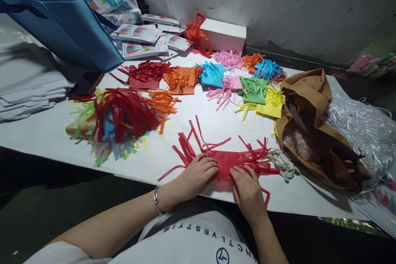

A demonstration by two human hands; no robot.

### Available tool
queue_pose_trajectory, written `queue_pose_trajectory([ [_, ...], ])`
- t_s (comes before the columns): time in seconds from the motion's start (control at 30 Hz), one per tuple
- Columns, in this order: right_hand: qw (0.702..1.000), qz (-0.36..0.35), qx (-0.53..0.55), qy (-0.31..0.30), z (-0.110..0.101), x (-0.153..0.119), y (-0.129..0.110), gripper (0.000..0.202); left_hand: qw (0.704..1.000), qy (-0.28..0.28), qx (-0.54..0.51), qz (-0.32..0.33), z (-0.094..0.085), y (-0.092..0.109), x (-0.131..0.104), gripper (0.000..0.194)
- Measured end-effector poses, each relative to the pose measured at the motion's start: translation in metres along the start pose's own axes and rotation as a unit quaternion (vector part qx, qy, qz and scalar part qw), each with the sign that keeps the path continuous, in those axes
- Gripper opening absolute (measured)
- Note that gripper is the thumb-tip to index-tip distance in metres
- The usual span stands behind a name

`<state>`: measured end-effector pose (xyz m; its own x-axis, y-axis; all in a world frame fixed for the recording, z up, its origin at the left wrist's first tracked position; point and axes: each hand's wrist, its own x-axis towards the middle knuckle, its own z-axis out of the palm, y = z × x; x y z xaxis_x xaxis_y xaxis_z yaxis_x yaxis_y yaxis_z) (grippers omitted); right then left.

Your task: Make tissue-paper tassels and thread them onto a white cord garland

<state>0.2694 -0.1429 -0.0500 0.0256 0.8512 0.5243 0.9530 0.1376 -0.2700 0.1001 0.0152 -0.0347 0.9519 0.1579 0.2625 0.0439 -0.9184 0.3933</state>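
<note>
Your two hands press down on a red fringed tissue sheet [227, 161] at the near edge of the white table [46, 132], its cut strips fanning out to both sides and away from you. Your left hand [198, 173], a silver bracelet [156, 200] on its wrist, lies palm down with the fingers loosely curled over the sheet's left part, pinning it rather than gripping. Your right hand [246, 189] rests flat on the sheet's near right corner, fingers together and extended, nothing closed inside it. A small crumpled pale wad [283, 164] sits just beside the sheet's right end.

To your left, a mixed pile of fringed sheets [114, 126] in red, orange, blue, green and yellow is heaped on the table. Farther back, separate fringed sheets lie in a loose arc: dark red [145, 74], orange [182, 79], blue [212, 74], pink [224, 90], green [253, 90] and yellow [272, 105]. A brown fabric bag [309, 132] lies open at the right, next to a mass of silvery shredded film [365, 132]. A blue bag [62, 24] stands at the far left, with printed packets [139, 39] and a white box [224, 35] against the wall.
</note>
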Motion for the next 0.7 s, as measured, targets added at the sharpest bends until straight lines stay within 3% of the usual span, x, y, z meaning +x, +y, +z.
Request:
queue_pose_trajectory([
  [0.07, 0.999, 0.03, 0.02, 0.015, -0.001, 0.0, 0.001, 0.028, 0.999, 0.018, -0.043, -0.006, -0.001, -0.002, -0.002, 0.021],
  [0.17, 0.99, 0.135, 0.03, 0.036, 0.001, 0.005, 0.003, 0.014, 0.993, 0.013, -0.096, -0.063, -0.008, -0.006, 0.001, 0.018],
  [0.3, 0.974, 0.225, 0.024, 0.023, 0.009, 0.021, 0.007, 0.024, 0.982, -0.002, -0.008, -0.189, -0.015, -0.011, 0.014, 0.027],
  [0.47, 0.969, 0.247, 0.019, 0.001, 0.017, 0.042, 0.012, 0.032, 0.961, -0.015, 0.105, -0.254, -0.018, -0.013, 0.026, 0.017],
  [0.6, 0.973, 0.226, 0.042, -0.027, 0.012, 0.045, 0.009, 0.026, 0.97, 0.023, 0.003, -0.243, -0.021, -0.016, 0.02, 0.012],
  [0.7, 0.989, 0.147, 0.026, -0.014, 0.003, 0.038, 0.003, 0.011, 0.979, 0.08, -0.077, -0.169, -0.023, -0.019, 0.005, 0.014],
])
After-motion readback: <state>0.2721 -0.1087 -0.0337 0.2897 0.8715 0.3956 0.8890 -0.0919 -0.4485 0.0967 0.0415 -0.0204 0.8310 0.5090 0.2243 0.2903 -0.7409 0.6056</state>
